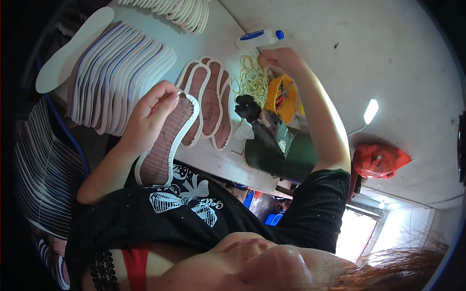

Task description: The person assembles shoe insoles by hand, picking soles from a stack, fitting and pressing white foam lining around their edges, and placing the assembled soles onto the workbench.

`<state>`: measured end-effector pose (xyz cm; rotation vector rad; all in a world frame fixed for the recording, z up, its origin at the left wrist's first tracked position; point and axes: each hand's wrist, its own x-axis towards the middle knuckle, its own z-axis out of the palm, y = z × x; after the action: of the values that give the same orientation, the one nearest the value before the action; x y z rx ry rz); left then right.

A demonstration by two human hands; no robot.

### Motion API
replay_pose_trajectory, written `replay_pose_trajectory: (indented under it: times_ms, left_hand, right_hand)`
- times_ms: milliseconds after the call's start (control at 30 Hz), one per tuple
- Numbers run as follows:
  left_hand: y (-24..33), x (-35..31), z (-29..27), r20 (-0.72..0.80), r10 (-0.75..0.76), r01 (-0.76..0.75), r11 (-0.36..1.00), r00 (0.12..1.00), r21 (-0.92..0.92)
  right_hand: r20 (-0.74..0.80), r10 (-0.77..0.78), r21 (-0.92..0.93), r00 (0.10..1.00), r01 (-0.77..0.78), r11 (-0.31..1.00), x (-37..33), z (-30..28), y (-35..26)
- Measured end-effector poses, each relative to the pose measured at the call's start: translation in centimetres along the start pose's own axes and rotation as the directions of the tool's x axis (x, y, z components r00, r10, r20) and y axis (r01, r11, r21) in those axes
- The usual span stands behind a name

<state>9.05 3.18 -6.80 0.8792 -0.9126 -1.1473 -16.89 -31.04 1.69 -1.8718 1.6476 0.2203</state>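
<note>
My left hand (154, 114) pinches the upper end of a brown shoe insole (170, 133) with a gathered white edge binding. This insole hangs tilted, its lower end against the black shirt. My right hand (284, 60) is stretched out over the table beside a pile of thin yellowish bands (253, 77); its fingers are partly apart, and I see nothing held in them. Just beyond lies a white bottle with a blue cap (257, 39). Between the hands, several similar bound insoles (210, 109) lie overlapping on the table.
At the left stands a long row of white insoles (119, 77), with a large pale sole (75, 51) beside it. A yellow basket with tools (282, 99) sits near a dark green container (264, 155). A red plastic bag (381, 161) and a lit lamp (371, 111) are at the right.
</note>
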Motion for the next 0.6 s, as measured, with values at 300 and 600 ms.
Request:
replay_pose_trajectory:
  times_ms: [300,600]
  left_hand:
    - [1.1,-0.2,-0.8,0.276,-0.361,0.454,0.658,0.891,-0.602]
    - [1.7,-0.8,-0.7,0.247,-0.303,0.39,0.678,0.92,-0.623]
  right_hand:
    - [-0.166,-0.055,0.341,0.985,0.11,0.934,3.7,3.4,-2.5]
    - [-0.372,-0.285,0.412,0.883,0.432,0.802,-3.9,1.9,-8.1]
